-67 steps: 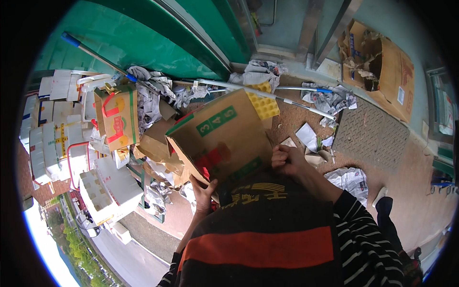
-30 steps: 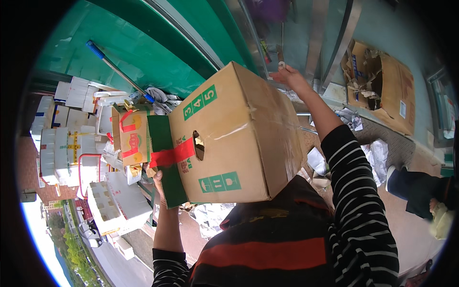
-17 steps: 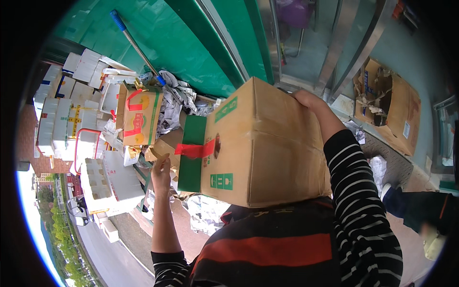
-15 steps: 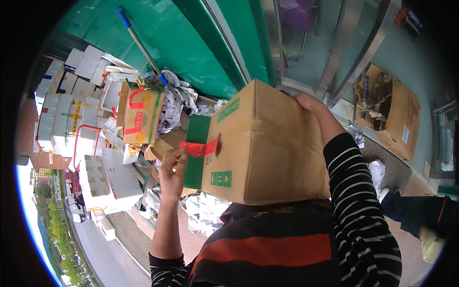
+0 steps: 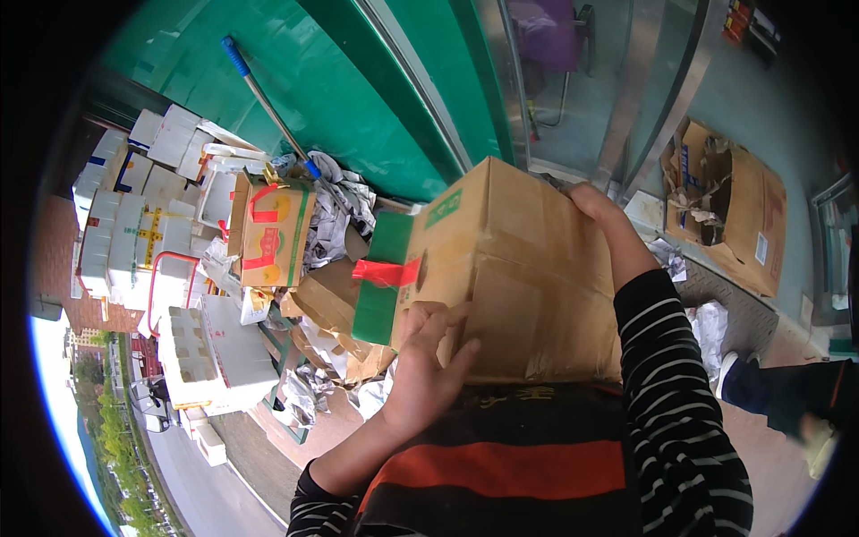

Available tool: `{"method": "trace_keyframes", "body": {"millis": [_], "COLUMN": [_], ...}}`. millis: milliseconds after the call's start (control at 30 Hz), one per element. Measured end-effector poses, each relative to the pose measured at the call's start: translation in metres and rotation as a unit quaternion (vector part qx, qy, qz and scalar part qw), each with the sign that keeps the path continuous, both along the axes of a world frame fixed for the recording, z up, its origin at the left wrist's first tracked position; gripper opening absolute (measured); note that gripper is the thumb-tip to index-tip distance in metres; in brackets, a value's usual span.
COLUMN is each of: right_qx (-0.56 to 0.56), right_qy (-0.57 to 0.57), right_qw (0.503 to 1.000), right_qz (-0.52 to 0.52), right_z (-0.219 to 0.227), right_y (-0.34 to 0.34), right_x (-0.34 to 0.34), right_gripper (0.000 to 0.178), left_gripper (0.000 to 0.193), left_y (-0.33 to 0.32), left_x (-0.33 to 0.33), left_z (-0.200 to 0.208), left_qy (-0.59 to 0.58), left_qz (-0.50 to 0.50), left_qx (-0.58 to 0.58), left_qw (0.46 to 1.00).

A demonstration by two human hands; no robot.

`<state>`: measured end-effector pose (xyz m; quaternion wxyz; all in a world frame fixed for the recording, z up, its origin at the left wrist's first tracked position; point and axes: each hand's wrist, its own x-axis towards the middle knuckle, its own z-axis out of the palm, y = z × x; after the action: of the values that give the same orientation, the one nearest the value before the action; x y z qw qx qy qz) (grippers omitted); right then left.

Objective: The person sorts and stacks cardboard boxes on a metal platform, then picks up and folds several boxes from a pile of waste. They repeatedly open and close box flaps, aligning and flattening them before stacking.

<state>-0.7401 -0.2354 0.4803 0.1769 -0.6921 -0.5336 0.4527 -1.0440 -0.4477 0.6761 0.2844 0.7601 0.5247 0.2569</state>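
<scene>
A large brown cardboard box point(image 5: 546, 286) with green printed patches rests against my torso. A green panel point(image 5: 380, 277) sticks out from its left side, and a red ribbon point(image 5: 386, 272) lies across the panel into a hole in the box. My right hand point(image 5: 595, 204) grips the box's far right edge, its fingertips hidden behind the cardboard. Against the near left corner lies my left hand point(image 5: 428, 358), fingers bent onto the box and thumb apart.
Crumpled paper and flattened cardboard point(image 5: 327, 300) lie beyond the box, beside a smaller printed carton point(image 5: 276, 228). White foam boxes point(image 5: 148, 210) are stacked at left. A blue-handled pole point(image 5: 268, 103) leans on the green wall. At right are a torn carton point(image 5: 747, 210) and another person's leg point(image 5: 756, 389).
My left hand has moved right, from the end of the red ribbon onto the near left corner of the box. My right hand keeps its place on the far edge.
</scene>
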Motion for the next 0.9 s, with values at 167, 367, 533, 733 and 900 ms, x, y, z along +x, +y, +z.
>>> {"method": "trace_keyframes", "body": {"millis": [167,367,533,733,900], "right_qx": [0.022,0.060,0.168,0.185,0.362], "right_qy": [0.001,0.129,0.326,0.259,0.064], "right_qw": [1.000,0.986,0.903,0.944,0.911], "right_qz": [-0.006,-0.090,-0.223,0.092,0.186], "right_z": [-0.016,-0.010,0.053,0.129,0.133], "right_y": [-0.002,-0.002,-0.022,-0.090,-0.118], "right_x": [0.010,0.013,0.013,-0.057,-0.080], "right_gripper": [0.041,0.032,0.028,0.027,0.018], "left_gripper": [0.024,0.027,0.022,0.014,0.019], "left_y": [0.001,0.020,0.033,0.038,0.044], "left_x": [0.011,0.020,-0.003,-0.002,-0.002], "left_z": [0.000,-0.030,-0.050,-0.049,-0.048], "left_qy": [0.084,0.039,0.005,0.001,0.014], "left_qz": [-0.027,0.005,0.048,0.059,0.062], "left_qx": [0.042,0.026,0.035,0.069,0.075], "left_qw": [0.995,0.999,0.998,0.996,0.995]}}
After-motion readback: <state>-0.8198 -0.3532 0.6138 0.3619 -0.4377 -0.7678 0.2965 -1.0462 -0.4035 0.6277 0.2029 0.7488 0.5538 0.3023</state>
